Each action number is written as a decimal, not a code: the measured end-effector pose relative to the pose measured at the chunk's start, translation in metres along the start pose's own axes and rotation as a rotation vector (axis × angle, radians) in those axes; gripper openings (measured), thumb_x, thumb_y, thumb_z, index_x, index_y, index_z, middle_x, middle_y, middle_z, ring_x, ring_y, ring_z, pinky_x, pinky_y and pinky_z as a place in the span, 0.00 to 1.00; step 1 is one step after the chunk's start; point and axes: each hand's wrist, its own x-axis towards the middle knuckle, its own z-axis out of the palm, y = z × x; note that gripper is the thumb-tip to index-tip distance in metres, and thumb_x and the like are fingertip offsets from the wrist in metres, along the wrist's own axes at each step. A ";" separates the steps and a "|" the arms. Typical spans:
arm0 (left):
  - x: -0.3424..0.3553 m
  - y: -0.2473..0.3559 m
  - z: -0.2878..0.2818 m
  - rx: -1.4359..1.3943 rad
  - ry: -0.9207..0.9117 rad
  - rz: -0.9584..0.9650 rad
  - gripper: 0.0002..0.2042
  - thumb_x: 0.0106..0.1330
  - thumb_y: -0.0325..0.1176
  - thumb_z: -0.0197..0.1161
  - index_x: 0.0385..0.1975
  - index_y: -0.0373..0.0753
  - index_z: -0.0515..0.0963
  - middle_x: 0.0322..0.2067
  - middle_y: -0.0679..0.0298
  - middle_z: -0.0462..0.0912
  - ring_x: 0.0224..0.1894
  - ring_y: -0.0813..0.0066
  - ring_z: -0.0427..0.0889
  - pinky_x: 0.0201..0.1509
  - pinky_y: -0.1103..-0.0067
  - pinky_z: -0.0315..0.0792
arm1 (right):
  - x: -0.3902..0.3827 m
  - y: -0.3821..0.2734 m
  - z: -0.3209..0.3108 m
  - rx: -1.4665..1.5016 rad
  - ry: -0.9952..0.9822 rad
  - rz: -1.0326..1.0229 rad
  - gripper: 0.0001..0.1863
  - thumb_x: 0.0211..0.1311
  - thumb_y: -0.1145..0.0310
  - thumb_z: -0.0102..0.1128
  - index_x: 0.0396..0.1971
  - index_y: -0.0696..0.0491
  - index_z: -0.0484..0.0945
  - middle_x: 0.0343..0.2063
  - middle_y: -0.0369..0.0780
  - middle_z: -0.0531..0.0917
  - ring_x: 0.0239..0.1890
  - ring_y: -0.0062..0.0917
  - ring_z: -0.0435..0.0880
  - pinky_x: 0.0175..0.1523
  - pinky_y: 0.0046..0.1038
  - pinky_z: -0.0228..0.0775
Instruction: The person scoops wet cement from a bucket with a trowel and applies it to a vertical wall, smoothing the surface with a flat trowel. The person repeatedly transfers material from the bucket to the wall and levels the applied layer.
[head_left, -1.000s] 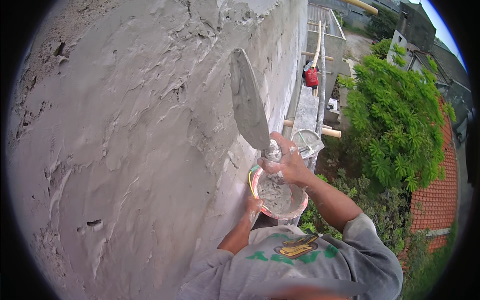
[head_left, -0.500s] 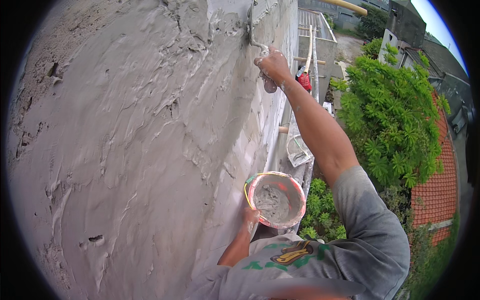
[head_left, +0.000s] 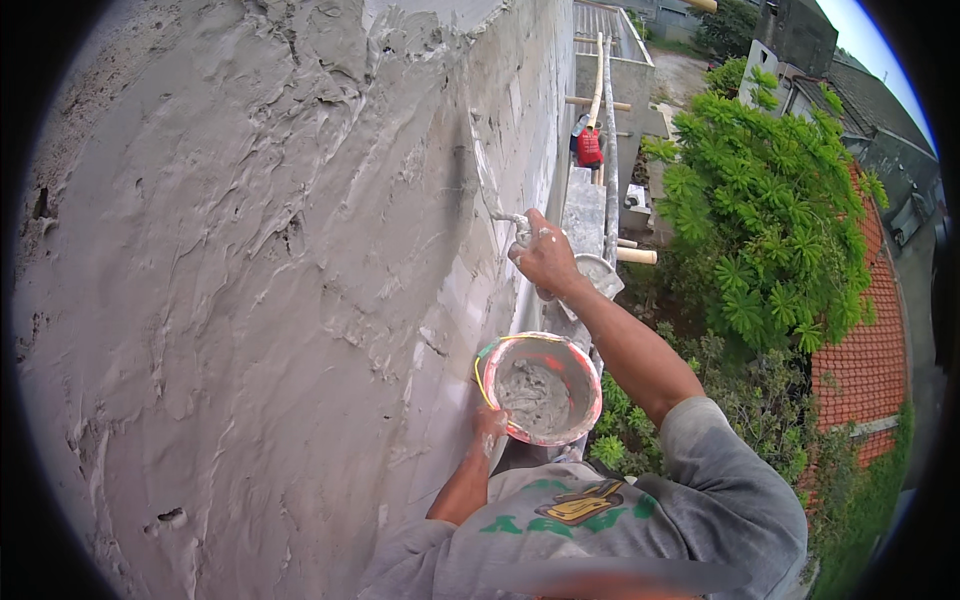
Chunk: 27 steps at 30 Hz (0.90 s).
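Observation:
My right hand (head_left: 545,255) is closed around the handle of a mortar-smeared trowel (head_left: 482,170). The trowel's blade is seen edge-on, close along the wall; I cannot tell whether it touches. Wet grey mortar coats the wall (head_left: 250,300), with ridges and rough patches. Below the trowel, a reddish bucket (head_left: 590,385) with a yellow handle stays near my body, grey mortar (head_left: 535,395) inside it. My left hand (head_left: 490,421) grips the bucket's rim at its left side; its fingertips are partly hidden.
A narrow scaffold plank (head_left: 585,215) runs along the wall beside long poles (head_left: 611,150). A red container (head_left: 588,148) and a mortar-stained tray (head_left: 600,275) lie there. Leafy trees (head_left: 770,220) and an orange tiled roof (head_left: 860,350) sit lower down at right.
My right hand has come down along the wall with the trowel, closer to the bucket. My left hand keeps its grip on the bucket. The whole view has shifted slightly.

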 end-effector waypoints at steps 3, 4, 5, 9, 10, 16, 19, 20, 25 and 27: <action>-0.005 0.008 0.008 0.128 -0.017 0.030 0.16 0.44 0.39 0.68 0.24 0.29 0.81 0.24 0.48 0.83 0.29 0.59 0.85 0.33 0.67 0.74 | 0.041 0.005 -0.024 0.062 0.136 -0.063 0.21 0.45 0.68 0.62 0.39 0.61 0.69 0.27 0.57 0.80 0.35 0.50 0.81 0.42 0.44 0.72; -0.005 0.009 0.012 0.154 0.008 0.023 0.16 0.44 0.40 0.68 0.24 0.30 0.81 0.24 0.48 0.83 0.30 0.58 0.85 0.34 0.66 0.75 | 0.057 -0.004 -0.034 0.141 0.175 -0.109 0.20 0.44 0.68 0.62 0.38 0.62 0.70 0.27 0.57 0.80 0.35 0.49 0.82 0.42 0.42 0.72; -0.002 0.009 0.013 0.180 0.044 0.016 0.16 0.44 0.40 0.68 0.24 0.30 0.82 0.25 0.48 0.83 0.30 0.57 0.85 0.34 0.66 0.75 | 0.070 -0.022 -0.046 0.189 0.129 -0.057 0.20 0.44 0.68 0.62 0.38 0.62 0.71 0.27 0.56 0.80 0.35 0.48 0.82 0.41 0.41 0.73; -0.009 0.015 0.011 0.175 0.066 0.028 0.17 0.44 0.41 0.69 0.24 0.31 0.82 0.26 0.48 0.83 0.32 0.55 0.85 0.36 0.65 0.75 | 0.118 -0.044 -0.060 0.178 0.152 -0.182 0.14 0.45 0.71 0.61 0.31 0.61 0.70 0.15 0.44 0.76 0.16 0.29 0.79 0.24 0.31 0.72; -0.011 0.021 0.009 0.214 0.067 0.048 0.16 0.44 0.41 0.69 0.24 0.31 0.82 0.25 0.48 0.83 0.32 0.55 0.85 0.36 0.65 0.75 | 0.123 -0.040 -0.056 0.041 0.205 -0.254 0.15 0.46 0.70 0.61 0.32 0.61 0.69 0.20 0.50 0.78 0.24 0.38 0.82 0.32 0.36 0.74; 0.001 0.002 0.012 0.139 0.046 -0.036 0.17 0.45 0.41 0.68 0.24 0.30 0.82 0.24 0.49 0.83 0.30 0.57 0.85 0.35 0.66 0.75 | 0.031 -0.025 -0.014 -0.083 0.022 -0.054 0.20 0.48 0.69 0.61 0.39 0.62 0.66 0.28 0.58 0.79 0.38 0.55 0.79 0.45 0.45 0.70; 0.003 -0.004 0.007 0.073 0.052 -0.062 0.17 0.44 0.40 0.68 0.24 0.28 0.81 0.23 0.49 0.83 0.29 0.58 0.85 0.34 0.67 0.76 | 0.002 -0.009 -0.023 -0.168 -0.071 -0.013 0.22 0.50 0.67 0.61 0.44 0.59 0.67 0.33 0.55 0.81 0.41 0.51 0.80 0.46 0.44 0.71; 0.000 -0.005 0.007 0.029 0.032 -0.054 0.17 0.44 0.40 0.68 0.24 0.28 0.81 0.23 0.48 0.83 0.29 0.58 0.85 0.34 0.67 0.76 | 0.004 -0.006 -0.031 -0.136 -0.044 -0.045 0.22 0.49 0.66 0.61 0.44 0.58 0.68 0.33 0.54 0.81 0.40 0.49 0.80 0.46 0.43 0.71; 0.010 -0.003 0.009 0.086 0.057 -0.062 0.17 0.44 0.38 0.68 0.24 0.27 0.81 0.25 0.47 0.83 0.30 0.57 0.85 0.34 0.67 0.76 | 0.001 -0.054 -0.081 0.191 0.014 -0.155 0.23 0.47 0.63 0.60 0.44 0.57 0.72 0.35 0.52 0.79 0.35 0.41 0.81 0.44 0.38 0.71; 0.010 -0.005 0.011 0.132 0.045 -0.044 0.17 0.45 0.38 0.68 0.25 0.27 0.80 0.26 0.46 0.83 0.31 0.57 0.85 0.35 0.67 0.76 | 0.005 -0.044 -0.084 0.279 -0.071 -0.141 0.25 0.47 0.62 0.60 0.47 0.56 0.72 0.36 0.50 0.79 0.34 0.38 0.79 0.44 0.34 0.70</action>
